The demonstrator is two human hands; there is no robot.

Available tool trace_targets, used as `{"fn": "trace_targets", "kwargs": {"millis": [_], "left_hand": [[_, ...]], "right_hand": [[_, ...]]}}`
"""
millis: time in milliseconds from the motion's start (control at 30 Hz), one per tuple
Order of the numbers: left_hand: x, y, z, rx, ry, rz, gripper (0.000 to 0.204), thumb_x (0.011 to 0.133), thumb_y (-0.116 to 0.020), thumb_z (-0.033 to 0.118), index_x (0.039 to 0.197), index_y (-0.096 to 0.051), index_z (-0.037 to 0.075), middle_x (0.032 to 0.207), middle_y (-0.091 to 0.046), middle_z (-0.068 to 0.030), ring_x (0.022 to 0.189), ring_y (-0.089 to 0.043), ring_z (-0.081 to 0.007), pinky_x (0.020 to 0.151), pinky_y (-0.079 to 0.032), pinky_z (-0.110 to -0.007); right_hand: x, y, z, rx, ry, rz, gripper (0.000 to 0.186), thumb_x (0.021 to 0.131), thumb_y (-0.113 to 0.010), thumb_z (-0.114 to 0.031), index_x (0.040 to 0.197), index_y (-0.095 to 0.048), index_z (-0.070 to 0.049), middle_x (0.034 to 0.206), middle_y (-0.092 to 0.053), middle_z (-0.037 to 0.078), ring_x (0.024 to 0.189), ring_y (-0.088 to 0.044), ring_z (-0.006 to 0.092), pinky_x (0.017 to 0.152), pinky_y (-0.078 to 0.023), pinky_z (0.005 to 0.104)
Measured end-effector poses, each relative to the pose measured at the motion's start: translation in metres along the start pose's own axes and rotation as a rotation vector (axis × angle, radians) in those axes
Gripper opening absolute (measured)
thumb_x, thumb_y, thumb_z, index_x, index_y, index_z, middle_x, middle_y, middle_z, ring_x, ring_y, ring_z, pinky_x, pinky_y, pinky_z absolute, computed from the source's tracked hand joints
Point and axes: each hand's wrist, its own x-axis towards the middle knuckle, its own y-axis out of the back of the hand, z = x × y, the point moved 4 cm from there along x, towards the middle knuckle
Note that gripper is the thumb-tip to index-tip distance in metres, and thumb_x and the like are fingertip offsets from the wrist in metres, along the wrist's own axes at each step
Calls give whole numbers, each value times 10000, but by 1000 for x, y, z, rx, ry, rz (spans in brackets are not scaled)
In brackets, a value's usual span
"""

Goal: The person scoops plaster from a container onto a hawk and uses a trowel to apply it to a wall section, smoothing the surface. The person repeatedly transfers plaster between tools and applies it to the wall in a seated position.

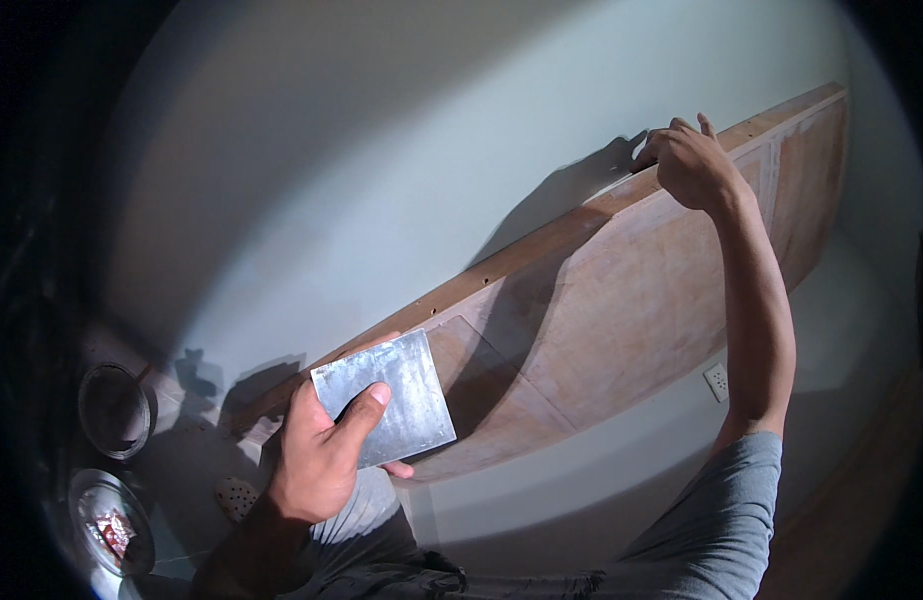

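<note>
My left hand (317,468) grips a flat, square metal plate (407,415), with the thumb pressed on its smeared grey face and the fingers behind it. Across the view leans a long wooden panel (642,300), against or close to the pale wall. My right hand (694,168) is at the far right part of its narrow top edge (542,250), fingers bent and pinched together. Something small, thin and partly dark shows at those fingertips, just over the edge; its kind cannot be made out. Several small dark holes dot this edge.
The pale wall (382,180) rises behind the panel, carrying my arm's shadow. At the lower left are a round container (115,410) and a round tub (87,490) with reddish, shiny contents. A light clog with holes (236,498) is nearby. A white wall outlet (717,382) sits beneath the panel.
</note>
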Motion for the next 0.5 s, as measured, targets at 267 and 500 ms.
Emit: {"fn": "trace_targets", "kwargs": {"millis": [267, 500], "left_hand": [[2, -2, -3, 25, 0, 14, 470, 1039, -551, 186, 1467, -486, 3, 1199, -667, -133, 941, -729, -222, 580, -638, -341], [1, -5, -6, 39, -3, 22, 485, 1036, -560, 220, 1466, -492, 5, 1193, -676, -136, 937, -732, -226, 575, -634, -340]], "right_hand": [[1, -7, -12, -33, -40, -34, 461, 832, -446, 87, 1069, -778, -129, 1118, -704, 35, 1257, -551, 234, 1253, -168, 626], [-14, -8, -15, -53, -14, -45, 402, 884, -505, 59, 1047, -791, -171, 1127, -724, 23, 1220, -580, 252, 1230, -220, 645]]}}
